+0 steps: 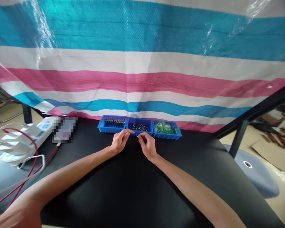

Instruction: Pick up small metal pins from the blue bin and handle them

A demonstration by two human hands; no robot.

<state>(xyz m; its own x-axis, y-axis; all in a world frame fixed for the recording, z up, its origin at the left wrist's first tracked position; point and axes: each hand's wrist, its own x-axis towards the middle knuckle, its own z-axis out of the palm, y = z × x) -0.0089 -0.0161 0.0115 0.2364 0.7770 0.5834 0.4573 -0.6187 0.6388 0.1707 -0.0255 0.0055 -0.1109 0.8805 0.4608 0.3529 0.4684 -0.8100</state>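
My left hand (120, 141) is at the front edge of the middle blue bin (139, 133), its fingers stretched toward the right and nothing visible in its grasp. Across a small gap, my right hand (147, 146) pinches a small dark metal piece (138, 140) between thumb and fingertips; its exact kind is too small to make out. Thin, loose metal pins or screws (140, 127) fill the middle bin. The left blue bin (111, 129) contains rows of short metal cylinders (114, 121). Green, plastic-looking pieces (165, 127) lie in the right blue bin (167, 136).
A white power strip (44, 129) with plugged-in chargers and red and white cables occupies the black table's (133, 190) left side, beside a blurred-out device (65, 129). A striped plastic sheet (142, 82) hangs behind the bins. A grey stool (256, 171) stands to the right.
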